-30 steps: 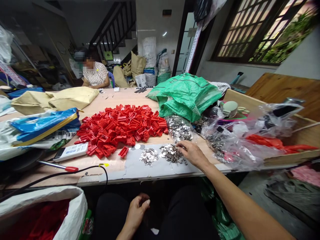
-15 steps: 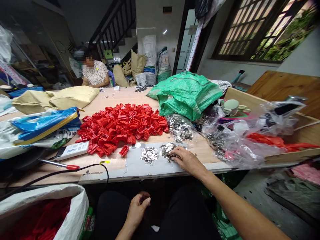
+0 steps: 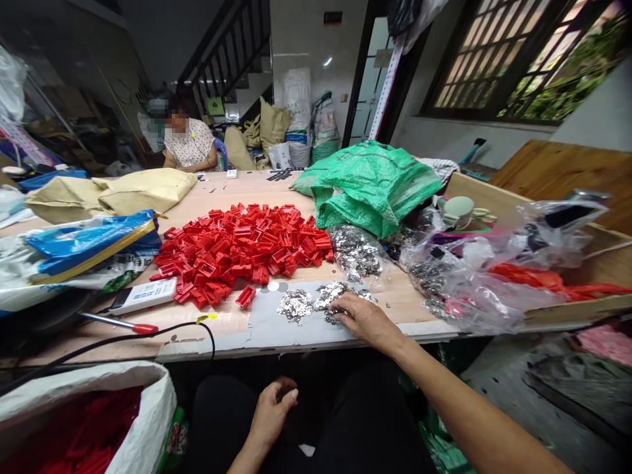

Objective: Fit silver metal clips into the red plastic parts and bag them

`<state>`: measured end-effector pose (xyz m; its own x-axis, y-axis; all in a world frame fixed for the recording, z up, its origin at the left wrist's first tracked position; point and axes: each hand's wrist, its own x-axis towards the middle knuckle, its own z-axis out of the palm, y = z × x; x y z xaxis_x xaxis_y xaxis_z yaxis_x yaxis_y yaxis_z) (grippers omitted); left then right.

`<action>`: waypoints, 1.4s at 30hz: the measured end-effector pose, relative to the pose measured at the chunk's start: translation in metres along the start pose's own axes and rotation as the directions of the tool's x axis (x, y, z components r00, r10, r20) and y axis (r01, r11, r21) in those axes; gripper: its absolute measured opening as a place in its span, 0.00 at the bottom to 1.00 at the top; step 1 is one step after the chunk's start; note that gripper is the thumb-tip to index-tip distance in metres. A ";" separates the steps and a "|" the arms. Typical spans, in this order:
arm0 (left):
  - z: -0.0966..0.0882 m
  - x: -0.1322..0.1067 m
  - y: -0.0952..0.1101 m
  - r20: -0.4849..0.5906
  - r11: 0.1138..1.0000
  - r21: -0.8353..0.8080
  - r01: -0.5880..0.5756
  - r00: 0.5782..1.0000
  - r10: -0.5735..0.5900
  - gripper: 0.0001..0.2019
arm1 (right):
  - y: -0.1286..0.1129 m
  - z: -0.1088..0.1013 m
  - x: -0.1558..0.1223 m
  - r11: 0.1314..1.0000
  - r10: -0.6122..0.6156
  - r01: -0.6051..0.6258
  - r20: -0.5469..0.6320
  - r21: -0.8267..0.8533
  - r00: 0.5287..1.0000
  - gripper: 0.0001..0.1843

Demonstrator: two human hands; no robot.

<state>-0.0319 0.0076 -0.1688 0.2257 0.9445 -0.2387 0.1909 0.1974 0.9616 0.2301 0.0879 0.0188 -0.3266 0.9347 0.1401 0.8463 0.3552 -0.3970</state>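
Observation:
My right hand (image 3: pixel 365 319) reaches over the table's front edge. Its bent fingers press together into the right-hand pile of small flat silver metal pieces (image 3: pixel 330 294), and the fingertips are hidden there. A second silver pile (image 3: pixel 295 305) lies just left of it on the same grey sheet (image 3: pixel 269 329). Below the table, over my lap, my left hand (image 3: pixel 270 411) hangs loosely curled, with a gap between thumb and fingers and nothing visible in it. Behind the sheet spreads a large heap of red plastic parts (image 3: pixel 247 247); one red part (image 3: pixel 245 297) sits apart near the sheet's corner.
Clear bags of silver pieces (image 3: pixel 360 253) and a green woven sack (image 3: pixel 370 181) stand behind my right hand. At left are a red-handled screwdriver (image 3: pixel 143 328), a black cable (image 3: pixel 210 329) and a white sack (image 3: pixel 162 388) of red parts. A person (image 3: pixel 190 145) sits across the table.
My right hand has shifted slightly left and towards me over the silver pile, uncovering some pieces behind it. My left hand has stayed in place.

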 end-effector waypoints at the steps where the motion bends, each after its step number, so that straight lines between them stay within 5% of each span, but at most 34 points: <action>1: 0.000 0.000 0.000 -0.001 1.000 -0.002 0.000 1.000 0.000 0.15 | 0.002 -0.001 0.000 1.000 0.017 -0.017 -0.005 -0.010 1.000 0.12; 23: 0.001 0.000 0.000 0.000 1.000 -0.011 0.005 1.000 -0.005 0.15 | 0.018 -0.003 -0.008 0.999 0.039 -0.039 -0.061 0.008 0.997 0.10; 42: 0.000 0.000 -0.001 0.005 0.999 -0.020 0.025 1.000 -0.025 0.15 | -0.015 0.010 -0.009 0.999 0.042 -0.042 -0.004 -0.028 0.999 0.08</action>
<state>-0.0318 0.0074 -0.1698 0.2258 0.9379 -0.2635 0.1776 0.2263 0.9577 0.2165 0.0739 0.0140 -0.2894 0.9488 0.1270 0.8707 0.3160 -0.3768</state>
